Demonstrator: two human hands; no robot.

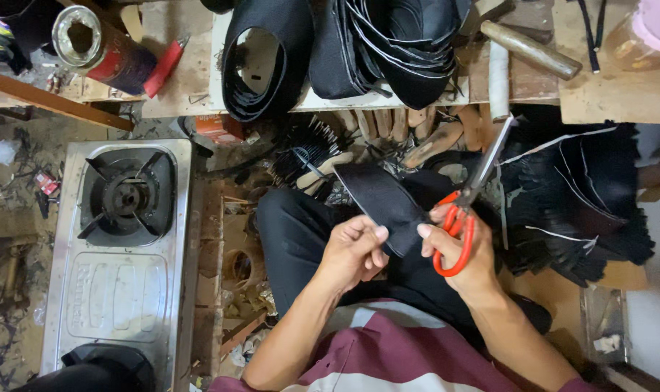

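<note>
Taking the gas stove [119, 254] at the far left as the landmark: it is sitting on the floor with its burner unlit, and a red can [101, 49] is lying on the desk [606, 94] beyond it. To the right of the stove, past a strip of littered floor, the person's lap is showing in dark trousers.

Further right of the stove, the left hand [353, 250] is closing its grip on the near end of a black cut piece [384, 203], thumb and fingers pinching it so the piece is sticking up and away over the lap. It looks wise to be keeping that pinch close to the edge being worked, so the flexible material is staying taut rather than folding.

Farther right again, the right hand [457, 250] is gripping the orange-handled scissors [471, 199], fingers through the loops, index finger touching the piece's edge. The blades are pointing away toward the desk, not yet on the material; whether they are parted I cannot tell.

Farthest from the stove, a heap of black pieces [584, 203] is lying beside the right hand.
</note>
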